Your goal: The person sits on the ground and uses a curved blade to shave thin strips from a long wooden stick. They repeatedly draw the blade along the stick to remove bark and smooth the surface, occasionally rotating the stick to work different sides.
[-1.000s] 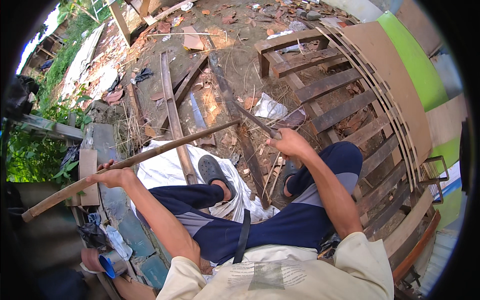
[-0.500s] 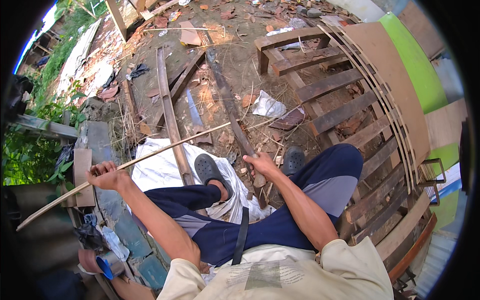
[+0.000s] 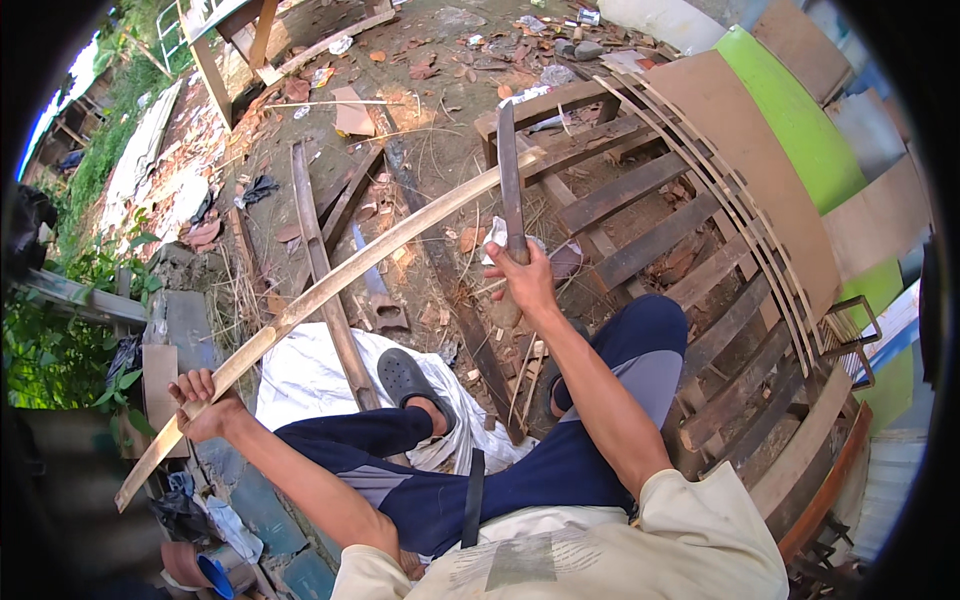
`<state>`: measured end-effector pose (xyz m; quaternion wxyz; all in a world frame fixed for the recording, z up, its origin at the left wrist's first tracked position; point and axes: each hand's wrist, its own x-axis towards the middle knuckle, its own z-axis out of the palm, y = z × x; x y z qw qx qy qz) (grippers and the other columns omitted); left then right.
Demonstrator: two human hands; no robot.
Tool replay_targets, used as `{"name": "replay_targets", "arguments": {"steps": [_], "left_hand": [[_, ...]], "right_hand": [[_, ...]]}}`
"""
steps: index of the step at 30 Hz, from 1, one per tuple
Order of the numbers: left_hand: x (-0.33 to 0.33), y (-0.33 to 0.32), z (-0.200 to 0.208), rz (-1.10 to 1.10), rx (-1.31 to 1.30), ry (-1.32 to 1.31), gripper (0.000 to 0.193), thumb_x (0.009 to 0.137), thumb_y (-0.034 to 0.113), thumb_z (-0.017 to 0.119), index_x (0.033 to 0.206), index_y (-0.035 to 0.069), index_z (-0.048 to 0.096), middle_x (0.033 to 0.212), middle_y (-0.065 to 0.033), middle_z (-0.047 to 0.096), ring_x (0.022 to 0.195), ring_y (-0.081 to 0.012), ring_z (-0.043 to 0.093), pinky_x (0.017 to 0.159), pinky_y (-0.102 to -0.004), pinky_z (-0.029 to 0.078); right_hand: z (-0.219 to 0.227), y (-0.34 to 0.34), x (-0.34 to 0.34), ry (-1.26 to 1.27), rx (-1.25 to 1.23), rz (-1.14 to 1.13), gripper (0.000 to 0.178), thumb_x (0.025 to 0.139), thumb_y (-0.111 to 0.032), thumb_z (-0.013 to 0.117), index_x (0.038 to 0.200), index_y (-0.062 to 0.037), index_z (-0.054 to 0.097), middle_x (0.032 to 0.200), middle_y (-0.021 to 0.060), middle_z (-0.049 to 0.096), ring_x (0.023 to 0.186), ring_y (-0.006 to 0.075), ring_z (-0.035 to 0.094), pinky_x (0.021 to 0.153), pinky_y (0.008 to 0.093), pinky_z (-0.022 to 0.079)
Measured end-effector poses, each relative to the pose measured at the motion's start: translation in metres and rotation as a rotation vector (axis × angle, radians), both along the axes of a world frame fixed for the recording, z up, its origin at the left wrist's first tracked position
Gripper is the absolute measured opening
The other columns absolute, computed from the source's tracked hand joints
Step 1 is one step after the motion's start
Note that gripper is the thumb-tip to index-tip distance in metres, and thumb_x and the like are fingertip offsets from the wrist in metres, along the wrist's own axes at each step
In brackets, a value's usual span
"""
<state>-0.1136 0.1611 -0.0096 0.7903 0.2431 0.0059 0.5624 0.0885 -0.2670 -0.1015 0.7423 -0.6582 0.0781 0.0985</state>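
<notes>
My left hand [image 3: 207,405] is closed around the near end of a long, pale bamboo strip [image 3: 360,262]. The strip slants up from the lower left to the wooden slats at the right. In my right hand [image 3: 527,283], the handle of a machete [image 3: 512,190] is gripped with its dark blade upright. That blade crosses in front of the strip near its far end; I cannot tell whether they touch. Below the strip, a handsaw [image 3: 390,314] lies on the ground, partly covered by the strip in this view.
A slatted wooden frame [image 3: 622,192] stands at the right, with thin bent strips [image 3: 735,185] along it. A white sack [image 3: 310,365] lies by my left shoe [image 3: 404,378]. Wooden lengths [image 3: 318,250] and chips litter the ground. Concrete blocks [image 3: 262,510] border my left.
My right hand has raised the machete from a low, forward slant to upright. The bamboo strip has turned to show its broad face, and its far end reaches farther up and right.
</notes>
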Motion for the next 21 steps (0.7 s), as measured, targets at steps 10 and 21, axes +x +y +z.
{"name": "replay_targets", "arguments": {"steps": [10,21], "left_hand": [[0.065,-0.018,-0.051,-0.252,-0.260,0.404,0.052,0.086,0.031,0.032,0.116,-0.004,0.055,0.108,-0.0198,0.064,0.105,-0.0358,0.063,0.091,-0.0459,0.056],[0.154,-0.192,0.026,0.166,1.195,1.188,0.057,0.092,0.038,0.063,0.128,-0.005,0.055,0.130,-0.0227,0.056,0.123,-0.0318,0.052,0.106,-0.0398,0.037]], "right_hand": [[0.050,-0.009,0.072,-0.120,0.469,-0.276,0.036,0.080,-0.004,0.075,0.102,-0.0048,0.046,0.093,0.0096,0.060,0.078,0.0220,0.068,0.057,0.0329,0.059],[0.090,-0.020,0.063,-0.324,0.477,-0.238,0.028,0.081,0.001,0.072,0.098,-0.0021,0.051,0.089,0.0094,0.061,0.075,0.0202,0.067,0.065,0.0325,0.061]]}}
